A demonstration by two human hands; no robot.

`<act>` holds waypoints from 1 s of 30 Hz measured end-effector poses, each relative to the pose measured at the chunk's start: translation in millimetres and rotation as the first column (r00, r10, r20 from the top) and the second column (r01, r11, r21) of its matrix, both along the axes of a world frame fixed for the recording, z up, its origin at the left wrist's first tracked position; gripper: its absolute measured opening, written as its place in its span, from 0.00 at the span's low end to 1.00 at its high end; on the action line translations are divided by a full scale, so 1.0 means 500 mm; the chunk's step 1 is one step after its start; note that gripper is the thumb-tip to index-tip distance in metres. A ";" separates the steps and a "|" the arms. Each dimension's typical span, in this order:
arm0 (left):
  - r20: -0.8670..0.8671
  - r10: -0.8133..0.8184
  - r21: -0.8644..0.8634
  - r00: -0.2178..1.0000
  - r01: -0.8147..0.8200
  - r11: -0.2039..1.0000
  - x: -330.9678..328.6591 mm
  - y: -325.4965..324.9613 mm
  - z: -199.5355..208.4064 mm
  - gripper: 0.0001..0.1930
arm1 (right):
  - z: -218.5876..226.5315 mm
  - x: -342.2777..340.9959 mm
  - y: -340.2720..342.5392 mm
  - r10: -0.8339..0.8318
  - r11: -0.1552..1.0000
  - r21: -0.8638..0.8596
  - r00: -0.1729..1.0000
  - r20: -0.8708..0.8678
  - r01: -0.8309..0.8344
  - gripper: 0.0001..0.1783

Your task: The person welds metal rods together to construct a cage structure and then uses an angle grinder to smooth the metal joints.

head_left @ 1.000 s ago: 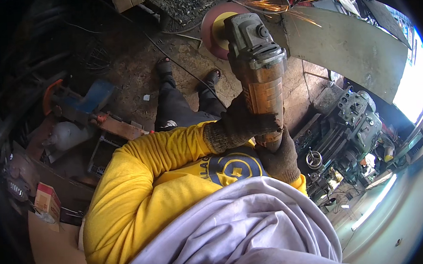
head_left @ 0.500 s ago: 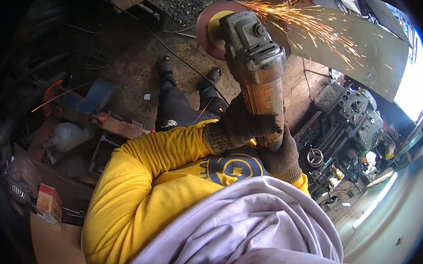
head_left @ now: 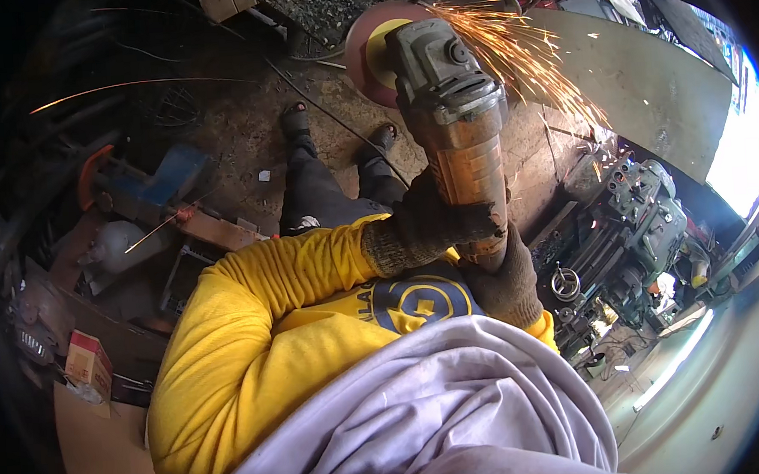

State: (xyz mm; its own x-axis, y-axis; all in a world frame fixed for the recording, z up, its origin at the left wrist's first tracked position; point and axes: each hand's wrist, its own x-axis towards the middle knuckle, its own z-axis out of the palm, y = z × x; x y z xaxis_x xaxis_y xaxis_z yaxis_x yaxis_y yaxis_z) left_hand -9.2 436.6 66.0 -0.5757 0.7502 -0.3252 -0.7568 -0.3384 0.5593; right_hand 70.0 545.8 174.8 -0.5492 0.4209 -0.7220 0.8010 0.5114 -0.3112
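Both of my gloved hands are closed around a large angle grinder (head_left: pixel 466 159), its grey gear head pointing away from me. My left hand (head_left: pixel 426 226), in a dark knit glove below a yellow sleeve, wraps the orange-brown body. Lower down, near my chest, my right hand (head_left: pixel 509 286) grips the rear end; the tool hides part of its fingers. A reddish grinding disc (head_left: pixel 360 53) with a yellow centre shows left of the gear head. Orange sparks (head_left: pixel 520 49) spray from behind the head toward the right. What the disc touches is hidden.
A cable (head_left: pixel 330 119) crosses the floor near my sandaled feet. Dark metal machinery (head_left: pixel 644 214) stands at the right, below a broad grey sheet (head_left: pixel 646 86). Blue and orange metal equipment (head_left: pixel 170 175) and a cardboard box (head_left: pixel 88 359) are at the left.
The angle grinder has shifted slightly left, its disc with it. The spark spray now falls more steeply, and a long streak crosses the far left. Both hands keep their grip.
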 end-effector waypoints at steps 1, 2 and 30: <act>0.042 -0.040 0.035 0.998 0.039 0.999 -0.005 -0.002 0.001 0.26 | 0.003 0.004 -0.008 -0.031 1.000 0.001 0.999 -0.008 0.031 0.42; 0.040 -0.023 0.022 0.999 0.022 1.000 0.010 0.007 -0.010 0.27 | -0.003 0.014 0.001 -0.023 1.000 -0.017 0.999 -0.025 0.023 0.42; 0.051 0.124 0.037 0.991 -0.126 0.991 0.008 0.019 0.020 0.26 | 0.013 -0.007 0.010 -0.045 0.999 -0.025 0.996 -0.082 0.043 0.34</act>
